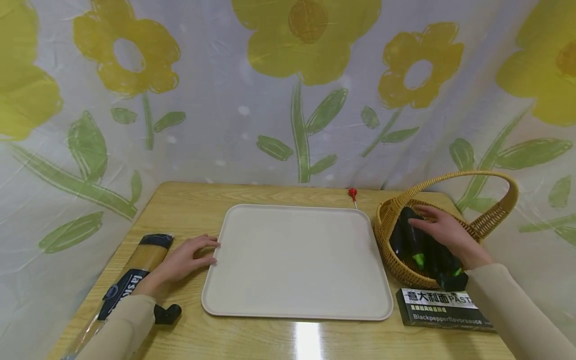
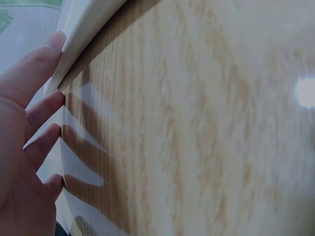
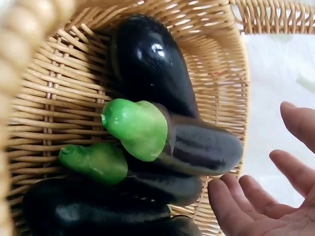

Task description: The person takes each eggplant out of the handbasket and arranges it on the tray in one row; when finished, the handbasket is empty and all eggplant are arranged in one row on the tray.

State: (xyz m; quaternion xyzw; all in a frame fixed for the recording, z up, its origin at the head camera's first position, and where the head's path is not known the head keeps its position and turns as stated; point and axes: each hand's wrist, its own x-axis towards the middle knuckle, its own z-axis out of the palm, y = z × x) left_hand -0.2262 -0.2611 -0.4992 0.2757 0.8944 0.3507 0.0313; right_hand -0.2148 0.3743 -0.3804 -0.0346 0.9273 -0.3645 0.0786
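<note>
My right hand (image 1: pixel 443 232) is over the wicker basket (image 1: pixel 384 245) on the right, its fingers spread. Dark purple eggplants with green caps lie inside. In the right wrist view, the fingertips come close to the rounded end of the top eggplant (image 3: pixel 204 145); contact is hard to tell. Beneath that one lies another eggplant (image 3: pixel 162 184), with a large one (image 3: pixel 152 61) against the wall. My left hand (image 1: pixel 184 257) rests at the left edge of the beige tray (image 1: pixel 297 262). Its fingertips touch the wooden table (image 2: pixel 187 123), and its thumb lies by the tray's rim.
A long pack of pasta (image 1: pixel 153 252) lies left, partly behind the left forearm. The black pasta sauce box (image 1: pixel 445 312) sits in front of the basket, partly covered by the right sleeve. Behind the tray is a small red-headed stick (image 1: pixel 353 192). The basket's handle (image 1: pixel 472 173) arches over the right hand.
</note>
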